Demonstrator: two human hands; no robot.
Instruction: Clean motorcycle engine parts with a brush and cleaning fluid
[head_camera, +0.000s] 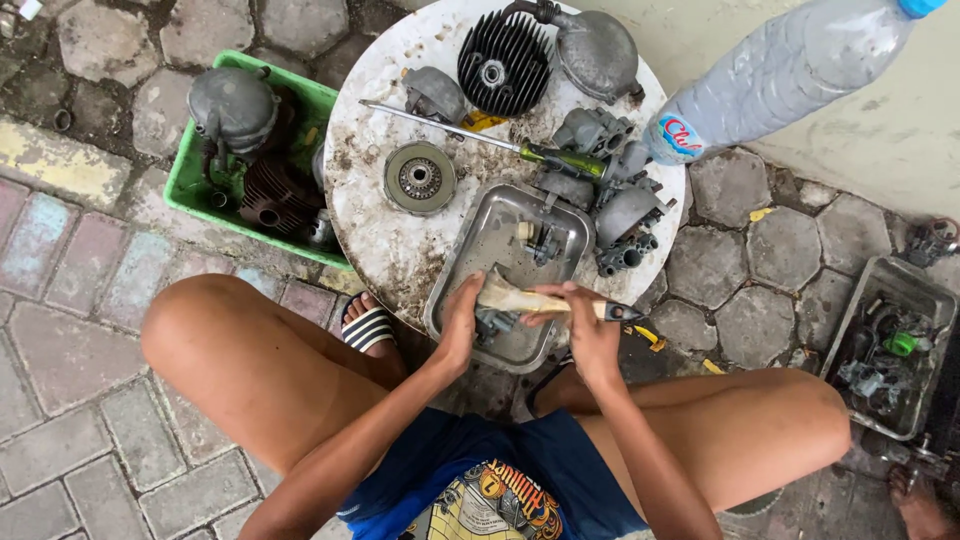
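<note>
Careful: your left hand (462, 322) pinches a small grey part (493, 322) over the metal tray (470, 250), and your right hand (590, 335) grips the brush (535, 300). A hard stroke could flick it off the table's near edge.

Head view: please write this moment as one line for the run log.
left hand: holds small metal part over metal tray | right hand: holds paintbrush, bristles on part | tray: on round table

both arms forward between knees; left hand (462, 322) curled downward, right hand (590, 335) fist-closed.
</note>
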